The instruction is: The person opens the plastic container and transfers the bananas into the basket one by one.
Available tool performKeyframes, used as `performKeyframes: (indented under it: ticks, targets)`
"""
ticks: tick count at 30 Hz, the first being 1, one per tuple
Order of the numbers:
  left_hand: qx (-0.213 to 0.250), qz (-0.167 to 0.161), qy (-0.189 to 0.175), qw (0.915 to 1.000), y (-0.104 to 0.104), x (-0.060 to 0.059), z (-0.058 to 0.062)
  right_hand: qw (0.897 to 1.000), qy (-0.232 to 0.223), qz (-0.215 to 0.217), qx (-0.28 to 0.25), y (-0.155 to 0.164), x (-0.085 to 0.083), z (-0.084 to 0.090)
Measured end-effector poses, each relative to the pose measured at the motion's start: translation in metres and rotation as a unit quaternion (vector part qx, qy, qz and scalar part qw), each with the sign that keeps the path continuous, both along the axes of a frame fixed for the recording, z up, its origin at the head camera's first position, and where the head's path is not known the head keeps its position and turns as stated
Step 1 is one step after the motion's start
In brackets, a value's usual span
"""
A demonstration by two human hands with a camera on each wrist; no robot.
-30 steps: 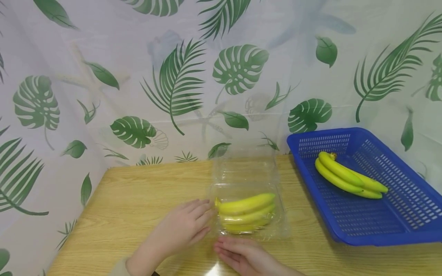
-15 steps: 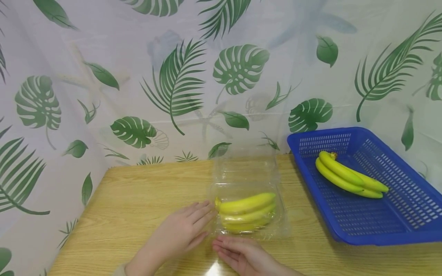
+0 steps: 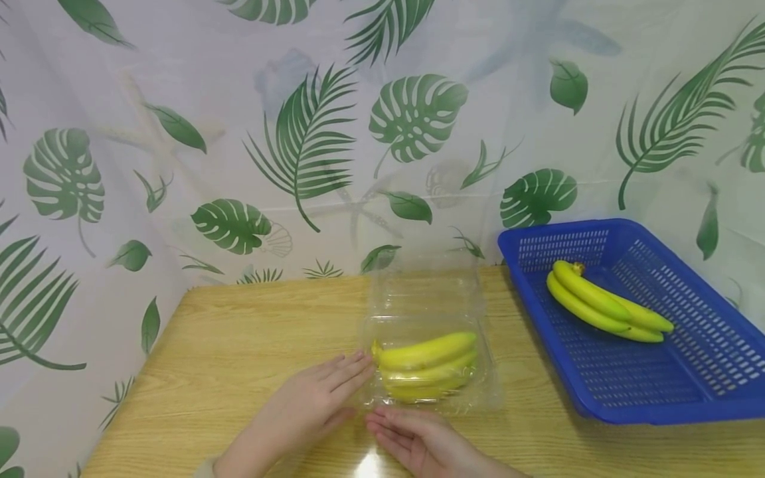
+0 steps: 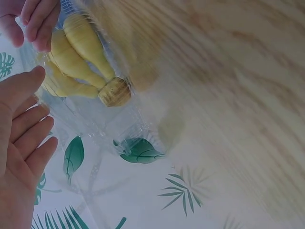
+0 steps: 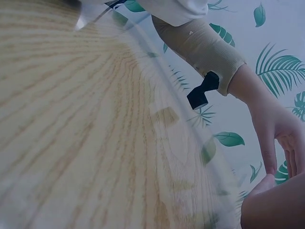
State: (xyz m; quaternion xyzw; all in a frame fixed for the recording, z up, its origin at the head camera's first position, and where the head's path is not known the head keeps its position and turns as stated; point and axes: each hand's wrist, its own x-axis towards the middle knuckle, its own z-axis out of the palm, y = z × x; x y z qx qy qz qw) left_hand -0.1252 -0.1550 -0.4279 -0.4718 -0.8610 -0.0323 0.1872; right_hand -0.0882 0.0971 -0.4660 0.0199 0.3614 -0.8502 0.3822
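A clear plastic clamshell container (image 3: 490, 392) lies in the middle of the table, its lid (image 3: 424, 285) folded back behind it. Inside is a bunch of yellow bananas (image 3: 427, 355), stem to the left. My left hand (image 3: 313, 398) is at the container's left side, fingers straight and close to the wall; whether they touch it is unclear. Just in front of the container's near edge is my right hand (image 3: 421, 441), its fingers together and slightly bent, holding nothing. In the left wrist view, the banana stem (image 4: 115, 92) shows beyond the left hand (image 4: 24, 133).
On the right, a blue plastic basket (image 3: 568, 372) holds another banana bunch (image 3: 603, 305). The wood-grain table (image 3: 239, 345) ends at a leaf-patterned curtain (image 3: 335, 153) behind and to the left. In the right wrist view, a black strap (image 5: 205, 90) lies by the left sleeve.
My left hand has moved slightly down, its thumb lowering beside the container. The right hand has drifted a little left. Container and bananas stay in place.
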Motion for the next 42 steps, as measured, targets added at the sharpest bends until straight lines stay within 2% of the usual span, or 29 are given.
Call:
performKeyframes:
  ticks: [7,10,16,22,26,37,42]
  targets:
    - [0.024,-0.011,0.014,0.9996,0.003,-0.004,-0.001,1.000,-0.008,-0.007,-0.006,-0.001,0.000,0.000]
    - [0.021,-0.012,0.021,0.9995,0.004,-0.006,-0.001,1.000,-0.010,-0.011,-0.002,-0.002,0.000,0.000]
    - [0.022,-0.025,0.012,0.9994,0.008,-0.011,0.001,1.000,-0.008,-0.019,0.003,-0.002,0.000,-0.001]
    - [0.029,-0.038,0.026,0.9985,0.009,-0.016,0.002,0.999,-0.001,-0.032,0.017,-0.004,-0.001,-0.004]
    - [0.031,-0.036,0.030,0.9984,0.010,-0.018,0.001,0.999,0.001,-0.036,0.020,-0.005,-0.002,-0.005]
    - [0.038,-0.032,-0.002,0.9988,0.009,-0.019,-0.001,0.999,-0.007,-0.032,0.022,-0.004,-0.001,-0.003]
    - [0.034,-0.036,0.008,0.9987,0.008,-0.019,-0.001,0.999,-0.008,-0.029,0.022,-0.003,0.000,-0.003]
